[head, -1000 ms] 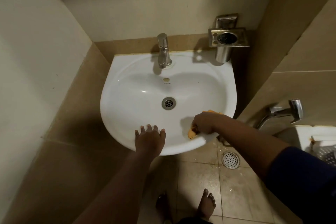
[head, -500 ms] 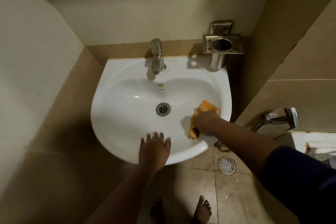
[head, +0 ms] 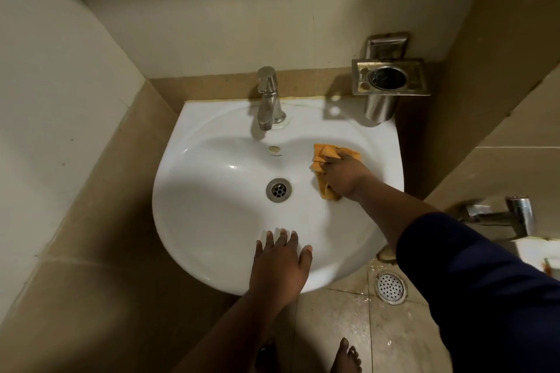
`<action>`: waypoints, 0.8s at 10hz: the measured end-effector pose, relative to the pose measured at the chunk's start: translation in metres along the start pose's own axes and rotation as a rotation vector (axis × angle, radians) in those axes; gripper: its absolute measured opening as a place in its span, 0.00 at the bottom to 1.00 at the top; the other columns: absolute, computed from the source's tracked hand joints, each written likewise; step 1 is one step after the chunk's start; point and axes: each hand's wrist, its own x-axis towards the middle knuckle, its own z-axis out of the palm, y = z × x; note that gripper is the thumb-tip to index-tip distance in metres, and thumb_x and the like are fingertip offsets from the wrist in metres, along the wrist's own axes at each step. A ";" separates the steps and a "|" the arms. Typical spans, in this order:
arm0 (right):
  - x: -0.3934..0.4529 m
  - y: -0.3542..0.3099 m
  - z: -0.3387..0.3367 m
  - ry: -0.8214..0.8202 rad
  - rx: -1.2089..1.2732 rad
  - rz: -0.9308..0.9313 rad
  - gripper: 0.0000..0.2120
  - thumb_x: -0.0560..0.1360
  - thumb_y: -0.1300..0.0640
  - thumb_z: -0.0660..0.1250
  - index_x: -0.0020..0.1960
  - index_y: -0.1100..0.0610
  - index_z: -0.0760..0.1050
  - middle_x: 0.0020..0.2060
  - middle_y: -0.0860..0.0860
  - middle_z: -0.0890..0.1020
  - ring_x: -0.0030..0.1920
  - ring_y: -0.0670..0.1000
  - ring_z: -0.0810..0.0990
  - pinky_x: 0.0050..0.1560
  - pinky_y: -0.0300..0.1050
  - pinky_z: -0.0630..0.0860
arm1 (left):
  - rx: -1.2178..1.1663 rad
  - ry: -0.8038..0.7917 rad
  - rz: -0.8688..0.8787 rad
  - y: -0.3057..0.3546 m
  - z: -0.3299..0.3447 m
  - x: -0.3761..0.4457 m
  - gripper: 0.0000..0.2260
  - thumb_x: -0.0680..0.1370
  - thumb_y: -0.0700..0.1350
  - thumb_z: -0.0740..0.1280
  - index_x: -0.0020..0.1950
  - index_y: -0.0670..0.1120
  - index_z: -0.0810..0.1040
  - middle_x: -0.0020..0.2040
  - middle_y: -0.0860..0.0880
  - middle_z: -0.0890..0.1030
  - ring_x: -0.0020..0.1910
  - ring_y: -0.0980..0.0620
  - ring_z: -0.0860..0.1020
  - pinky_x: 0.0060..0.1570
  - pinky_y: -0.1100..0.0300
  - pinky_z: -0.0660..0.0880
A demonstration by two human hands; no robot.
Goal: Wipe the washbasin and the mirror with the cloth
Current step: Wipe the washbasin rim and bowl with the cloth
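A white washbasin (head: 212, 221) hangs on the back wall, with a steel drain (head: 278, 189) at its centre. My right hand (head: 345, 177) presses a crumpled orange cloth (head: 325, 157) against the inside of the bowl, on its right slope, right of the drain. My left hand (head: 280, 263) lies flat on the front rim with its fingers spread and holds nothing. No mirror is in view.
A chrome tap (head: 268, 100) stands at the back of the basin. A steel tumbler holder (head: 389, 82) is fixed to the wall at the back right. Another tap (head: 503, 216) juts out at the right. A floor drain (head: 390, 286) and my bare feet are below.
My right hand has slid the cloth from the front right rim up the right side of the bowl toward the back. My left hand has stayed on the front rim.
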 end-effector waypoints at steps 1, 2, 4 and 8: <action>-0.029 -0.015 -0.021 -0.176 -0.301 -0.110 0.16 0.79 0.55 0.58 0.63 0.59 0.74 0.63 0.57 0.74 0.64 0.59 0.71 0.62 0.51 0.69 | -0.016 -0.008 -0.012 0.000 -0.001 0.000 0.35 0.72 0.58 0.39 0.76 0.47 0.57 0.77 0.46 0.56 0.76 0.43 0.51 0.73 0.48 0.48; -0.049 -0.038 -0.022 -0.341 -0.331 -0.082 0.15 0.77 0.53 0.59 0.60 0.58 0.75 0.60 0.55 0.76 0.59 0.57 0.75 0.57 0.49 0.72 | -0.026 -0.017 -0.016 -0.001 -0.001 -0.001 0.31 0.76 0.58 0.40 0.76 0.46 0.56 0.77 0.46 0.56 0.76 0.43 0.50 0.73 0.47 0.47; -0.057 -0.026 -0.011 -0.347 -0.150 -0.137 0.15 0.80 0.55 0.54 0.63 0.54 0.73 0.60 0.52 0.76 0.63 0.54 0.72 0.59 0.47 0.71 | -0.038 -0.008 -0.001 0.000 -0.002 -0.001 0.34 0.72 0.58 0.38 0.76 0.46 0.55 0.77 0.45 0.55 0.76 0.42 0.49 0.73 0.46 0.45; 0.059 -0.003 0.001 0.087 -0.490 -0.505 0.11 0.71 0.52 0.66 0.50 0.53 0.82 0.46 0.49 0.85 0.53 0.53 0.82 0.55 0.47 0.76 | -0.063 -0.013 -0.006 -0.003 0.003 0.005 0.46 0.62 0.64 0.29 0.77 0.47 0.52 0.78 0.45 0.50 0.77 0.43 0.43 0.73 0.48 0.38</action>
